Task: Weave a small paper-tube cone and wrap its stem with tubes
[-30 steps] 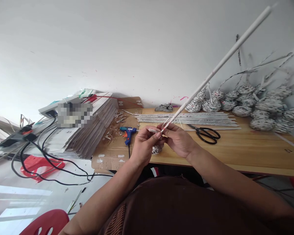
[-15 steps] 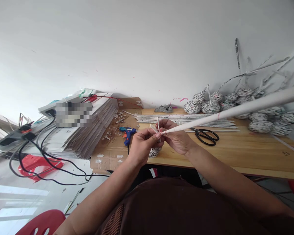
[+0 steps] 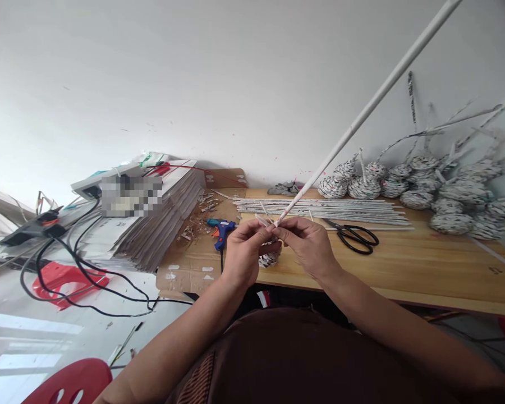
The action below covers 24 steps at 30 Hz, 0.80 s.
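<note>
Between my hands, over the table's front edge, is a small woven paper gourd (image 3: pixel 269 259), mostly hidden by my fingers. My left hand (image 3: pixel 249 247) is closed round its top, thumb and fingers pinching the paper ends there. My right hand (image 3: pixel 305 242) pinches the lower end of a long white rolled paper tube (image 3: pixel 353 128), which slants up to the right in front of the wall. Short paper ends poke up between the two hands. Exactly how the tube meets the woven piece is hidden by my fingertips.
Rolled newspaper sticks (image 3: pixel 328 209) lie behind my hands, with black-handled scissors (image 3: pixel 356 238) to the right. Woven paper gourds (image 3: pixel 416 182) crowd the table's back right. Left are a blue glue gun (image 3: pixel 221 231) on cardboard, a tall paper stack (image 3: pixel 160 216) and loose black cables (image 3: pixel 88 283).
The long paper tube has swung from a low slant at the right to a steep one, its far end now higher. My right hand has shifted round its base; my left stays closed.
</note>
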Each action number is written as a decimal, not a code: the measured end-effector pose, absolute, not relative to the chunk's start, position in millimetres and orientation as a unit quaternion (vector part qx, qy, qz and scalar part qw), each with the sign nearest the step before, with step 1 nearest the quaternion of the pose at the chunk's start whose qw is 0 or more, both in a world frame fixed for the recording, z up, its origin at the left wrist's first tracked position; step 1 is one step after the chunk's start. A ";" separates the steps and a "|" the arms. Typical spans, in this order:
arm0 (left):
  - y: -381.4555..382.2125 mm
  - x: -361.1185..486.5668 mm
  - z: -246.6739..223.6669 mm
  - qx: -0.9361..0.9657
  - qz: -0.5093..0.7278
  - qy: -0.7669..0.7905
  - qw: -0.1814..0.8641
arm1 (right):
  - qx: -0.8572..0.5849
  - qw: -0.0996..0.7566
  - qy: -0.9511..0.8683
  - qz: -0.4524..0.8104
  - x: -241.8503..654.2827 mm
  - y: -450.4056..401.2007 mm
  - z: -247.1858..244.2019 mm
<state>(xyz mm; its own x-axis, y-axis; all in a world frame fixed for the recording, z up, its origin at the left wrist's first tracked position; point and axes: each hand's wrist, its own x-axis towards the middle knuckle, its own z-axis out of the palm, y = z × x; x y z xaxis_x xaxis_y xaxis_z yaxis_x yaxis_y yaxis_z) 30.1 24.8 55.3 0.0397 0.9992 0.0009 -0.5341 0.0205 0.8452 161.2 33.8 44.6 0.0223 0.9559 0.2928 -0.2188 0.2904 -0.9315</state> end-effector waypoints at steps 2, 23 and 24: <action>24.1 28.3 55.0 0.356 0.605 0.334 0.629 | -0.363 0.614 -0.519 0.471 161.1 34.7 44.4; 26.0 32.3 51.9 0.324 0.626 0.331 0.627 | -0.363 0.605 -0.561 0.433 159.7 35.9 48.3; 25.4 34.0 51.0 0.319 0.634 0.329 0.624 | -0.365 0.603 -0.562 0.433 159.6 36.5 47.9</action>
